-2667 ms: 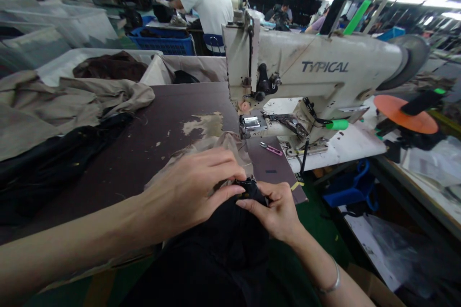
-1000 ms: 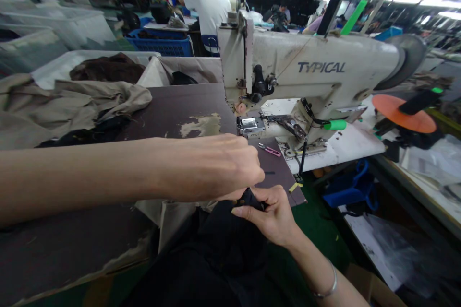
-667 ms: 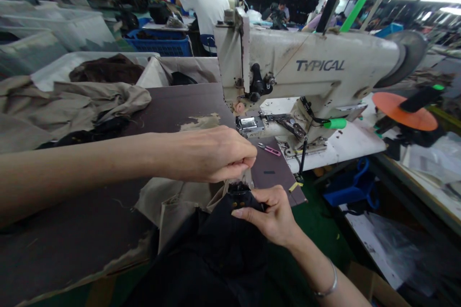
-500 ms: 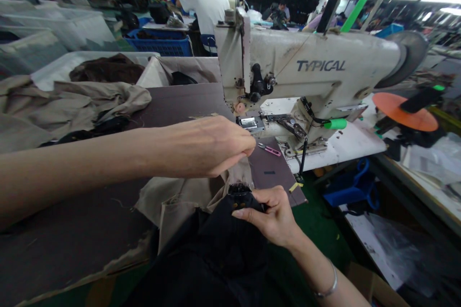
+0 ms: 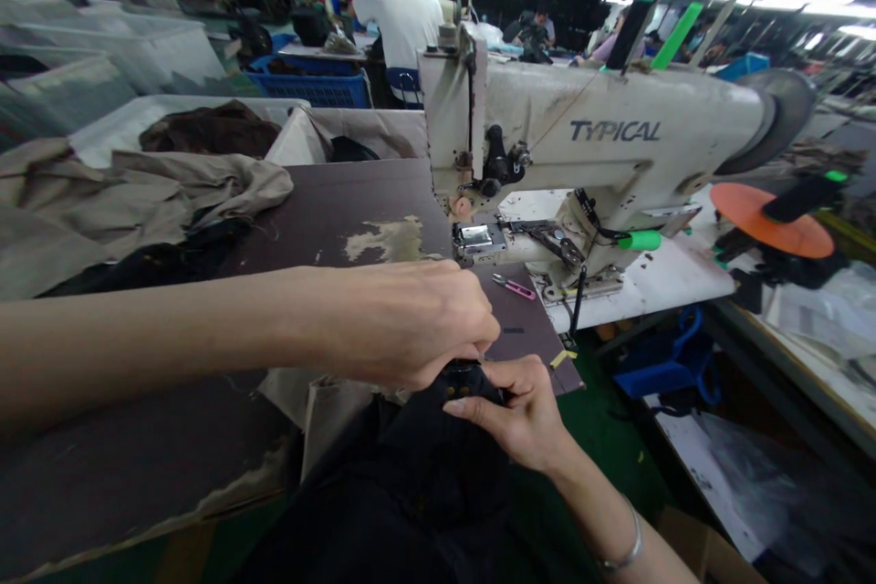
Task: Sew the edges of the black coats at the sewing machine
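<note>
My right hand (image 5: pixel 520 411) pinches the bunched top edge of a black fabric piece (image 5: pixel 424 474) that hangs off the table's near edge. My left hand (image 5: pixel 411 319) is closed in a pinch just above it, fingertips down at the same bunched edge; what they grip is hidden. A beige cloth (image 5: pixel 328 401) lies under both hands. The white sewing machine (image 5: pixel 602 146) stands behind them, its presser foot area (image 5: pixel 475 237) a short way beyond my left hand.
Pink thread snips (image 5: pixel 515 286) lie by the machine base. Beige and black garments (image 5: pixel 123 210) are heaped at the left of the brown table (image 5: pixel 342 201). A bin of brown cloth (image 5: pixel 205 123) sits behind. An orange disc (image 5: pixel 770 214) is at right. People work in the background.
My left hand rose from the black fabric's edge, pulling upward, then dropped back down onto it. My right hand kept its pinch in the same place.
</note>
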`<state>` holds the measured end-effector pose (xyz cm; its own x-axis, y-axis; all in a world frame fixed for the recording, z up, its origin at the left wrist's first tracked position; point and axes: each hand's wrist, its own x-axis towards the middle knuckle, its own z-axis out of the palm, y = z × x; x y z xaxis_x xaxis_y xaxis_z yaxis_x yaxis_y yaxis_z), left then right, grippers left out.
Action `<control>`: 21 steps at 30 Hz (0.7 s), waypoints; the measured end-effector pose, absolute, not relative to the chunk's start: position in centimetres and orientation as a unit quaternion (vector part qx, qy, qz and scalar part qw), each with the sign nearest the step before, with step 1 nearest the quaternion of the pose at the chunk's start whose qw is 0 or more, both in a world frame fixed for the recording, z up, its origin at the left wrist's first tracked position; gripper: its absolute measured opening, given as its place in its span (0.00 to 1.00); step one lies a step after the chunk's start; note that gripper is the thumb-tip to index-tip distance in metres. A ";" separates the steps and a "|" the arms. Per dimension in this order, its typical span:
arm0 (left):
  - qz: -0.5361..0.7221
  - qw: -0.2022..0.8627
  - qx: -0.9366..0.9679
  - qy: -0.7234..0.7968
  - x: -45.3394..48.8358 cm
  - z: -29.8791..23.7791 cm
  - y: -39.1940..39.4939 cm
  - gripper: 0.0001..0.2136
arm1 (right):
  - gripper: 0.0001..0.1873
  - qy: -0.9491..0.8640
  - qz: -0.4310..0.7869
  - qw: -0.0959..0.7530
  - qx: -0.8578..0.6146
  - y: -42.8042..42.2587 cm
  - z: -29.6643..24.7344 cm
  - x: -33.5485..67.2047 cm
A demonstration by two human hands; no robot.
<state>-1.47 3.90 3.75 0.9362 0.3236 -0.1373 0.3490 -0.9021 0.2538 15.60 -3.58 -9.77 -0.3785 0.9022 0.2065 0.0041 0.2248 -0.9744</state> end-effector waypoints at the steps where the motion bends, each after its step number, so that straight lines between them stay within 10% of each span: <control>1: -0.035 0.148 0.970 0.190 -1.3 3.5 4.0 0.07 | 0.15 -0.649 0.517 0.436 -0.348 -3.6 -9.8 15.7; 12: -0.038 0.536 0.747 0.390 -1.3 0.5 5.0 0.09 | 0.13 -0.666 0.485 0.460 -0.332 -3.2 -10.1 16.0; 21: 0.173 0.259 0.858 0.409 -3.5 1.6 3.1 0.06 | 0.14 -0.671 0.467 0.464 -0.342 -3.4 -10.0 16.0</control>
